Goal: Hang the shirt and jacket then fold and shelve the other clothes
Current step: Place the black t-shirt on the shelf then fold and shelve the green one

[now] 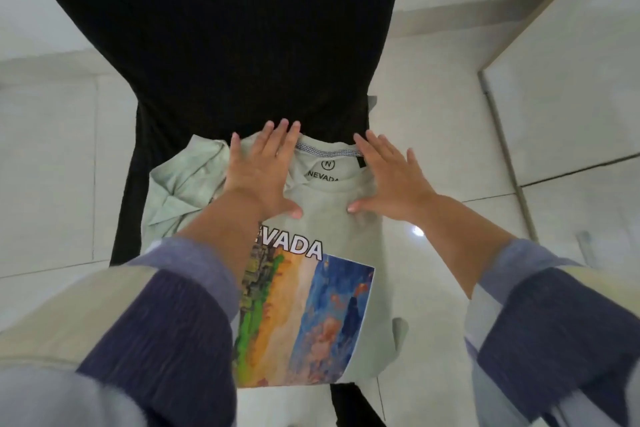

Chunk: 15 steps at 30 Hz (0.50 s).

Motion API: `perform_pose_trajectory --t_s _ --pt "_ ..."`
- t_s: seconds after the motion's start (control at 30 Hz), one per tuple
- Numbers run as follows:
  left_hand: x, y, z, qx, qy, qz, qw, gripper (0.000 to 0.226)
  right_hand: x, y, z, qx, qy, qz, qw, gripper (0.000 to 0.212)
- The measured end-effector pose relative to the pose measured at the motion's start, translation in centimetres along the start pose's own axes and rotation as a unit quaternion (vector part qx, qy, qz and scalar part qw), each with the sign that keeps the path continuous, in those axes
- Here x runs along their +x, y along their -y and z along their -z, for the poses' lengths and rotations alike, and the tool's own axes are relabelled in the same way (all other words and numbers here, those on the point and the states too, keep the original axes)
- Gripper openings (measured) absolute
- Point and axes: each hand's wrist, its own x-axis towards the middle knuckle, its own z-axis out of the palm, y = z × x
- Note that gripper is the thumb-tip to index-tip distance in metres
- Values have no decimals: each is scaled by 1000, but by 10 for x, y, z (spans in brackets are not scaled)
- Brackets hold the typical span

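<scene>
A pale grey T-shirt [332,218] with "NEVADA" lettering and a colourful painted print lies face up, partly on a large black cloth [221,38] and partly on the floor. Its collar points away from me. My left hand [259,173] lies flat on the shirt's left shoulder, fingers spread. On the right shoulder, beside the collar, my right hand [391,180] presses down flat. Neither hand grips any fabric. The shirt's left sleeve [180,184] is bunched and creased to the left of my left hand.
Glossy white floor tiles [450,135] surround the clothes. The black cloth stretches far forward from the shirt. A pale cabinet or door panel with a metal edge [502,149] stands at the right.
</scene>
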Motion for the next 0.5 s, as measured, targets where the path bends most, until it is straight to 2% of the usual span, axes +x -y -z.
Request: perform_pose_trajectory --t_s 0.13,0.2,0.27,0.4,0.47,0.5 --pt "10 5 -12 36 0 3 999 130 15 -3 -4 73 39 -19 996 122" --pt "5 6 -16 28 -14 -1 1000 116 11 -2 -4 106 39 -36 993 117" --pt "-1 7 -19 -4 -29 -5 1000 91 4 -1 -6 121 16 -57 991 101" --pt "-26 0 -25 -32 -24 19 999 38 -20 8 -21 15 -17 -89 996 54" --pt "-42 -4 -30 -39 -34 23 998 15 -35 17 -30 -64 -33 -102 992 44" --pt "-51 -4 -31 -45 -31 26 998 12 -43 21 -33 -109 -45 -93 989 39"
